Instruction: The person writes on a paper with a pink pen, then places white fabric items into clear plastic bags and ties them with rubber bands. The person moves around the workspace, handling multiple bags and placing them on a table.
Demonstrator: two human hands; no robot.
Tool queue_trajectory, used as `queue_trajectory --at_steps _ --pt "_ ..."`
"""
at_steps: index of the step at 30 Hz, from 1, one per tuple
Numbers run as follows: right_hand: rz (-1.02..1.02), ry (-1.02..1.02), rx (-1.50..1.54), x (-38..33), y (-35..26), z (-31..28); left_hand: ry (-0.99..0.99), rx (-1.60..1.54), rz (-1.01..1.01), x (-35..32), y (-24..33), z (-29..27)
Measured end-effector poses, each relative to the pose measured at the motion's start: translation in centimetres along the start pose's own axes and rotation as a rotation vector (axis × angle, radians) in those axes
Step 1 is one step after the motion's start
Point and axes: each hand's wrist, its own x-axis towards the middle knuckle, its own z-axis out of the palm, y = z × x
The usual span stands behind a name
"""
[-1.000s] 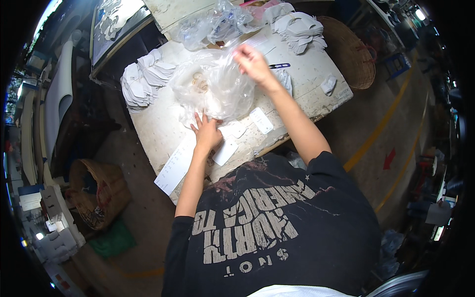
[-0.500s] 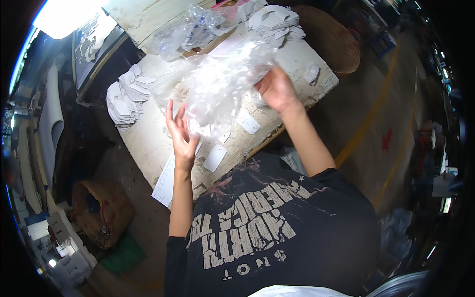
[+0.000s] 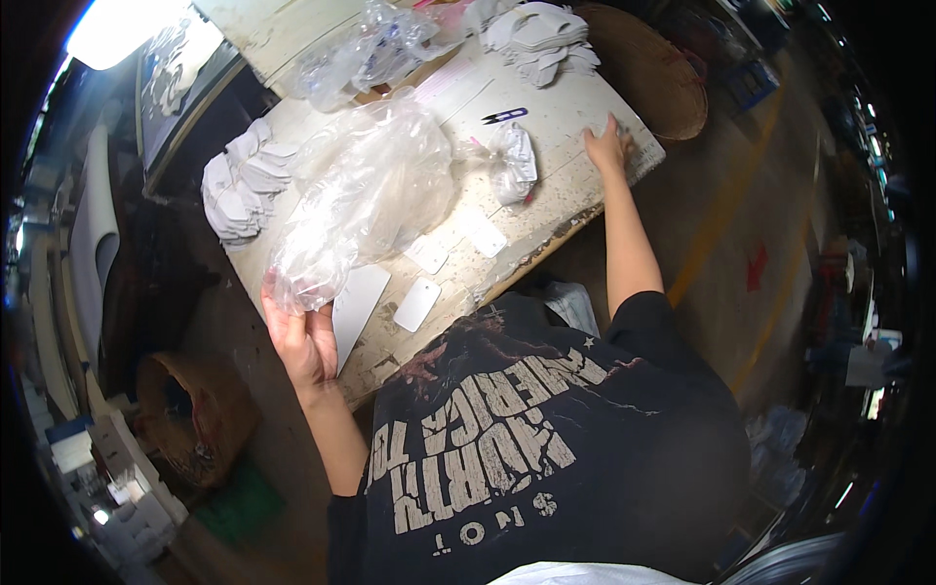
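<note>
A clear plastic bag (image 3: 385, 175) lies crumpled across the table, and my left hand (image 3: 304, 341) is closed on its near-left end. At the table's right edge is my right hand (image 3: 608, 148), away from the bag. Its thumb and forefinger stand apart while the other fingers curl over something mostly hidden. A small white bundle in clear plastic (image 3: 514, 164) lies between the bag and my right hand. Thread snips (image 3: 505, 116) rest just beyond that bundle. Near my left hand are a white sheet (image 3: 361, 297) and a white tag (image 3: 418, 304).
Stacked white cut pieces (image 3: 239, 185) sit at the table's left, and another white stack (image 3: 541, 39) at the far right. More crumpled plastic (image 3: 366, 54) lies at the back. A round basket (image 3: 673, 88) stands beyond the right corner, another basket (image 3: 200, 414) on the floor at left.
The bag has come down toward the left with my left hand. My right hand has let go of it and moved right, over where a small white piece lay. The snips and wrapped bundle are uncovered.
</note>
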Motion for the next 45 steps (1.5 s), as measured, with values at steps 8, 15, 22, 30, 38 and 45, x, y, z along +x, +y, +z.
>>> queue_trajectory --at_steps 8,15,22,30,38,45 --pt "0.157 -0.156 0.746 2.1 4.2 1.8 0.024 -0.234 -0.006 -1.9 3.6 -1.5" --pt "-0.271 -0.76 1.556 -10.6 -4.1 -9.5 0.081 -0.246 -0.054 -3.1 2.5 -3.7" --pt "-0.871 -0.949 0.773 -25.1 -5.5 -8.5 0.549 0.209 -0.027 -4.0 -1.5 -6.9" --pt "-0.933 -0.72 0.507 -25.1 -4.0 -4.9 0.72 1.162 0.485 -5.6 -1.4 -8.8" --pt "-0.716 -0.507 0.039 -23.8 -3.2 -1.2 0.039 1.746 0.733 -5.6 1.0 0.0" --pt "-0.701 -0.512 0.407 -24.3 -2.3 -2.1 -0.386 1.725 0.352 -3.3 -12.0 3.4"
